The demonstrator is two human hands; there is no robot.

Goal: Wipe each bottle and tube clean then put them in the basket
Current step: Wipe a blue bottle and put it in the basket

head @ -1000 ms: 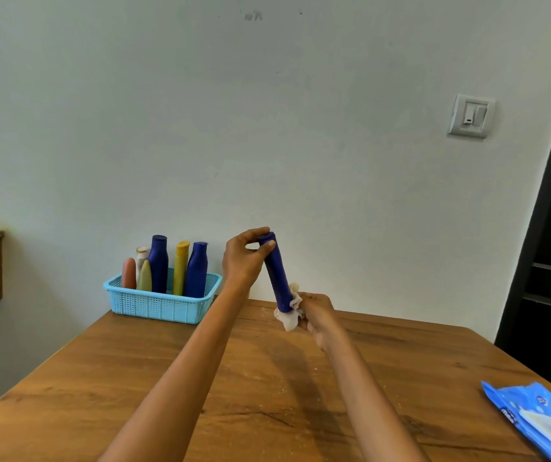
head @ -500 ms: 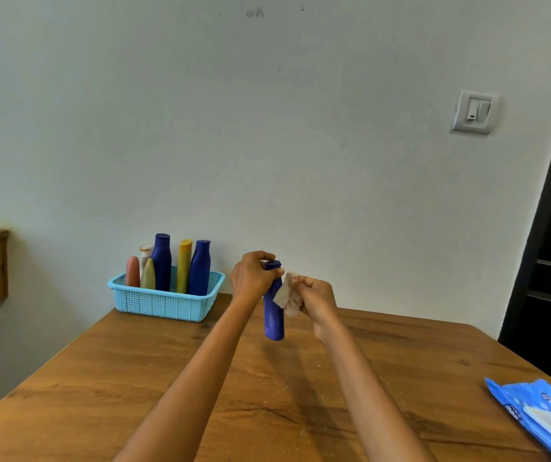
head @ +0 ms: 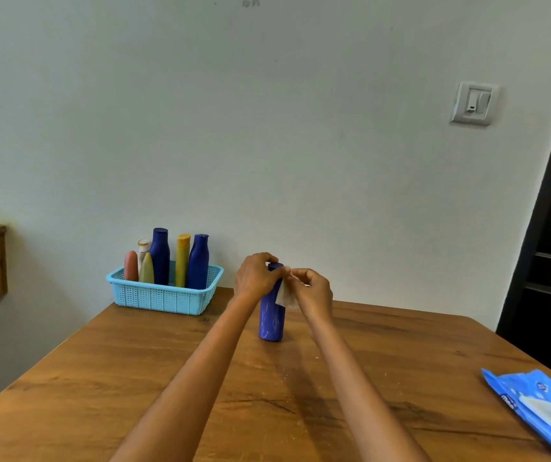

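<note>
We gripped the blue bottle (head: 271, 315) upright mid-worktop (head: 107, 388), left hand (head: 256, 276) round its cap | right hand (head: 314, 291) pinched a wipe (head: 284, 296) against it | basket (head: 164, 296) of bottles far-left, path unobstructed | wipes pack (head: 541, 408) near right edge

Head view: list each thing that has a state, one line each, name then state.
Blue bottle: upright on the table, cap on, not yet in the basket.
Left hand: grips the bottle's top.
Right hand: pinches the wipe against the bottle.
Basket: holds six bottles and tubes, standing.
Wipes pack: lying flat at the table's right edge.
</note>
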